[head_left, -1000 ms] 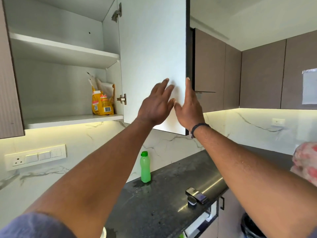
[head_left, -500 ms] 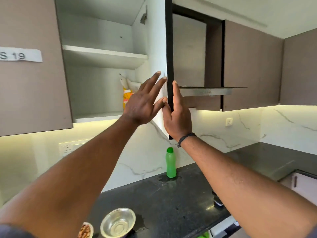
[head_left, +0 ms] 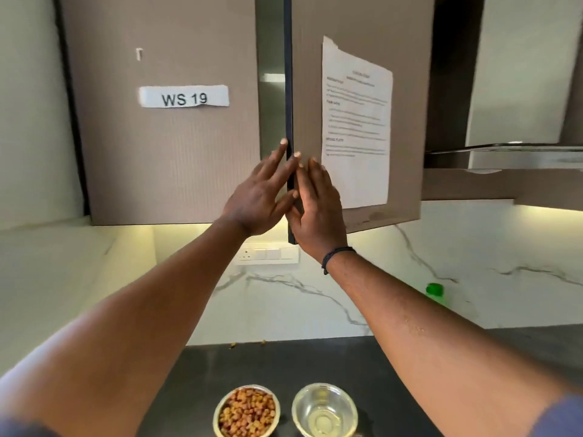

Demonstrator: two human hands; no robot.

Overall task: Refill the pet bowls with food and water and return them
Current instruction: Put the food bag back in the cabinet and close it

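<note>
Head view shows both hands raised to the free edge of a wall cupboard door [head_left: 356, 200]. On the left hand [head_left: 257, 197] the fingers [head_left: 276, 160] are straight and slightly spread, lying along the dark edge of the door, with the thumb reaching across toward the other hand. On the right hand [head_left: 318, 212] the fingers [head_left: 315, 171] are also straight and close together, flat against the brown front of the door just beside that edge; neither hand curls round anything. A dark band [head_left: 336, 255] circles the right wrist.

The door stands slightly ajar, with a narrow gap between it and the neighbouring door [head_left: 164, 159], through which a sliver of pale interior shows. A printed sheet [head_left: 356, 121] is stuck to the door the hands touch; its text is too blurred to read. A white label [head_left: 184, 96] reading "WS 19" sits on the neighbouring door.

Below the cupboard a switch panel [head_left: 268, 254] is set in the white marbled wall. On the dark table [head_left: 315, 357] beneath the arms stand two metal bowls side by side, close but apart: the food bowl [head_left: 246, 411] full of brown kibble, and to its right the water bowl [head_left: 325, 410] holding clear liquid. A green bottle [head_left: 435, 293] shows its cap behind the right forearm, well apart from the bowls.
</note>
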